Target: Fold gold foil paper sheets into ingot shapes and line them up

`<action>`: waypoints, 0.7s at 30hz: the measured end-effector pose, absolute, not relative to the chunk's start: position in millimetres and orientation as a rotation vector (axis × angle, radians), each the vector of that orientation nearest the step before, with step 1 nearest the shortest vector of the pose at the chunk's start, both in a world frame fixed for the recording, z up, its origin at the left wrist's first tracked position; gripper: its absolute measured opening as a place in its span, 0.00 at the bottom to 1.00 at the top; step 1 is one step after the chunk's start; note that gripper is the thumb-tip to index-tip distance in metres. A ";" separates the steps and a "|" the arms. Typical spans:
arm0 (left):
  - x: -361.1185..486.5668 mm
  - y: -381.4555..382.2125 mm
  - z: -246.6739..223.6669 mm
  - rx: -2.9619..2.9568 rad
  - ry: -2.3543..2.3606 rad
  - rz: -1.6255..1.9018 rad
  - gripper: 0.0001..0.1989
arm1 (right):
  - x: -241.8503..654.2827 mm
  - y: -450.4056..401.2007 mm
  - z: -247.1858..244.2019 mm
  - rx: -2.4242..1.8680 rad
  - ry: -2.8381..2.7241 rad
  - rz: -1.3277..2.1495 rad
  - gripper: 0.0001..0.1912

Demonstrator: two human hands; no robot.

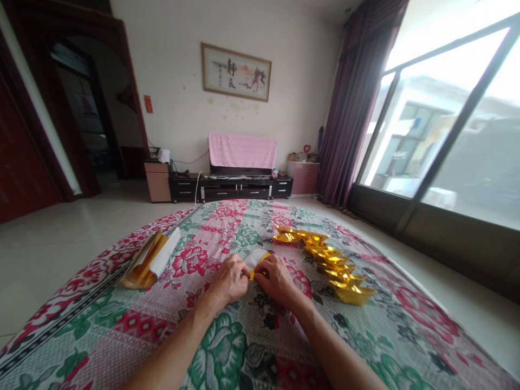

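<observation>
Obscured, cropped and illegible parts

Gold-and-white paper piece (257, 261): near edges hidden under the fingers of the left hand (231, 277) and right hand (276, 277); folds beneath them unreadable.
Bare forearms (184, 330): cut off by the bottom edge.
Shiny gold folded-foil shapes (352, 292): overlapping, farther ones partly covered; exact count uncertain.
Curled gold-and-white paper sheets (162, 257): inner layers hidden.
Red, green and white floral cloth (219, 346): cropped at the bottom.
Dark object under pink cloth (242, 150): mostly covered.
Gold-framed wall picture (236, 72): smallest writing too small to read.
Large metal-framed window (430, 124): cropped right; outdoor view blurred.
</observation>
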State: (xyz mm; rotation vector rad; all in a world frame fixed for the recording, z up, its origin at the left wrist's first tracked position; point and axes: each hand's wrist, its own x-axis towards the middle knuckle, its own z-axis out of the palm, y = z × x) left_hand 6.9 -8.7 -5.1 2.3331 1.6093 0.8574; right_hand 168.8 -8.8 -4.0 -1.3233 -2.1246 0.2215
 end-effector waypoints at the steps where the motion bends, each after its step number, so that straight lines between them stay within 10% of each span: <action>1: 6.8 -9.1 -4.6 2.332 1.609 0.855 0.08 | 170.2 -6.9 -3.8 -1.308 -2.134 0.246 0.06; 21: 2.9 -8.7 -5.0 2.418 1.523 0.880 0.10 | 184.9 -8.5 0.1 -1.130 -2.013 0.197 0.18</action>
